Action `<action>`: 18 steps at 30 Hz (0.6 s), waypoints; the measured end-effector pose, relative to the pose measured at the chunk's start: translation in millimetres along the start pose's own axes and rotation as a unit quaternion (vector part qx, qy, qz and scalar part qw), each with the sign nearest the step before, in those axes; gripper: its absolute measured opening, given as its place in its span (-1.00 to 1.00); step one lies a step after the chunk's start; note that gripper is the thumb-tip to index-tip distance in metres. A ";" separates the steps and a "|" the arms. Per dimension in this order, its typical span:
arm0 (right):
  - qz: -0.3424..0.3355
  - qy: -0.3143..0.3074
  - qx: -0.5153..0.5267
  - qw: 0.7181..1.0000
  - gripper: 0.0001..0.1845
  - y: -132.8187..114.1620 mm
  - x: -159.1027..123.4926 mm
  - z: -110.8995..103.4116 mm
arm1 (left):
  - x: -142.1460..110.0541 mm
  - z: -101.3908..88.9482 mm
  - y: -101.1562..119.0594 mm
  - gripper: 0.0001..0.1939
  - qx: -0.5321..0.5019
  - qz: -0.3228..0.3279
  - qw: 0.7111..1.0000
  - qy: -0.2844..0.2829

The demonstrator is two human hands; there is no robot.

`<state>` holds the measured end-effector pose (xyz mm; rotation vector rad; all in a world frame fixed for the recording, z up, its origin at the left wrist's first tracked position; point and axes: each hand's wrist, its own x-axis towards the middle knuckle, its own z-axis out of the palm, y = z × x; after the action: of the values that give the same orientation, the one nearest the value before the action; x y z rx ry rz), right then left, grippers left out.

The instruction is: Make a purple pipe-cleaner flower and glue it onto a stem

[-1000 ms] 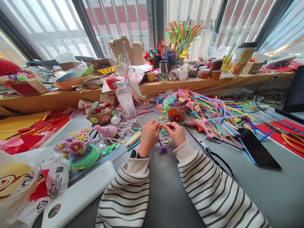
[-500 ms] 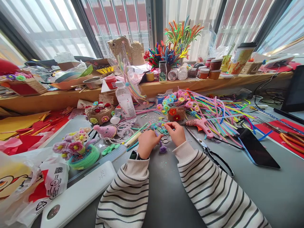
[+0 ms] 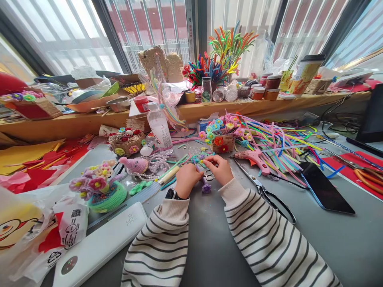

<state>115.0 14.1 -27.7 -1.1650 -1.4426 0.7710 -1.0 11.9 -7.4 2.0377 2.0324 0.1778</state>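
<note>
My left hand (image 3: pixel 188 179) is closed around a purple fuzzy pipe-cleaner piece (image 3: pixel 206 188), whose rounded tuft hangs below the fingers. Opposite it, my right hand (image 3: pixel 220 169) makes a pinch; a tiny yellowish bit shows at its fingertips, too small to name. Between the hands appear the ring handles of small scissors (image 3: pixel 208 176); whether they lie on the table or touch a finger I cannot tell. Just beyond the fingers are small coloured pipe-cleaner scraps (image 3: pixel 199 156). Large black-handled scissors (image 3: pixel 266 193) and a pink glue gun (image 3: pixel 254 157) lie right of my right hand.
A flower-trimmed basket (image 3: pixel 223 143) and a heap of pipe cleaners (image 3: pixel 278 139) are behind. Left stand a clear bottle (image 3: pixel 160 129), a green flower pot (image 3: pixel 109 197), a pink knitted figure (image 3: pixel 134 164) and a white power bank (image 3: pixel 101 243). A phone (image 3: pixel 326 187) lies right.
My right hand's fingertips have lowered slightly towards the left hand. The left hand keeps its hold on the purple piece, and the whole view has shifted a little.
</note>
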 end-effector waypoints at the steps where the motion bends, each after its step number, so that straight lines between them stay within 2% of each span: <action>1: -0.006 -0.026 0.012 1.000 -0.83 -1.8 -0.8 0.2 | -0.1 -0.4 -0.1 -0.69 -0.003 -0.002 1.000 0.004; 3: -0.019 -0.075 0.039 0.996 -0.82 -6.5 -2.7 0.1 | -0.6 -2.1 -0.6 -0.68 -0.012 -0.005 1.000 0.015; 5: -0.030 -0.094 0.059 0.993 -0.82 -11.3 -4.5 -0.9 | -1.6 -5.0 -1.5 -0.67 -0.030 -0.001 0.999 0.031; 8: -0.036 -0.086 0.080 0.992 -0.82 -15.0 -5.5 -3.2 | -3.4 -10.2 -3.1 -0.66 -0.089 0.012 0.993 0.080; 11: -0.022 -0.057 0.123 0.991 -0.81 -12.7 -4.3 -4.9 | -4.4 -14.3 -4.7 -0.67 -0.205 0.016 0.966 0.155; 14: 0.001 -0.020 0.182 0.983 -0.79 -9.2 -2.6 -5.9 | -2.9 -16.6 -6.6 -0.67 -0.384 0.011 0.899 0.208; 18: -0.012 -0.036 0.218 0.975 -0.84 -13.0 -3.7 -7.5 | 1.7 -16.9 -8.7 -0.66 -0.594 -0.032 0.780 0.197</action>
<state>118.9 5.5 -15.4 -0.7866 -1.2582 1.0592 -13.9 15.1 6.3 1.1120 1.4204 1.5229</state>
